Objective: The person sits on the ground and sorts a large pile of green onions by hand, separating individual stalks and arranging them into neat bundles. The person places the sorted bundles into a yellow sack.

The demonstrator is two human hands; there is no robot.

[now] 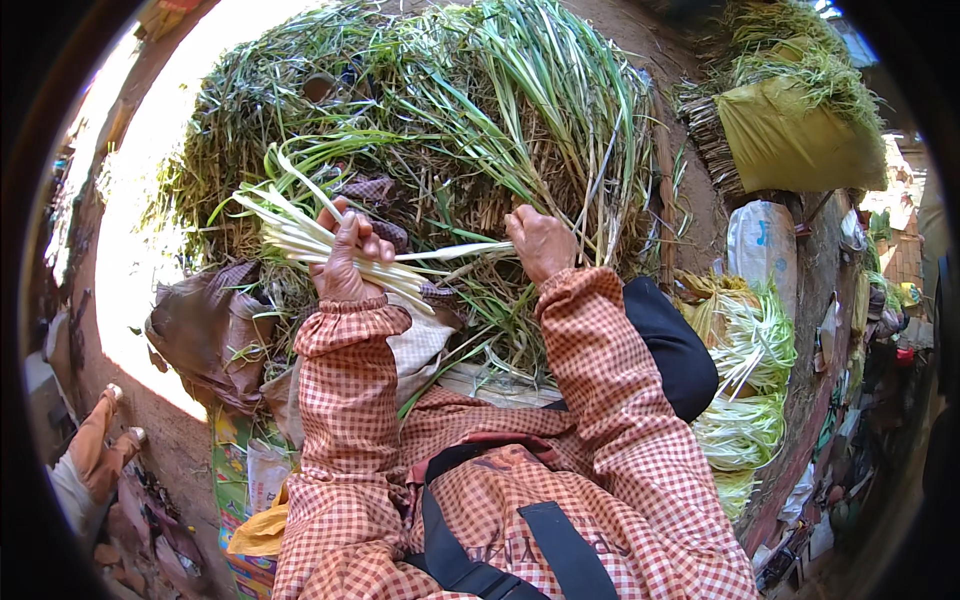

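A bundle of pale yellow-white vegetable stalks (300,234) is gripped in my left hand (347,255), its leafy tips fanning out to the left. My thumb presses on top of the stalks, and their cut-looking ends point to the lower right. One white stalk (457,251) stretches sideways between my two hands. My right hand (541,241) is closed around its right end; the fingertips are hidden from view. Just beyond both hands lies a large heap of green, long-leaved plants (525,97) with brownish dry stems. Loose green leaves (502,330) lie below the stalk, near my lap.
To my right, bundles of pale stalks (750,330) lie beside a white woven sack (761,244). Farther back, a yellow sheet (799,135) partly covers another plant pile. A brown cloth (210,322) lies at left. A person's legs (101,450) show at lower left.
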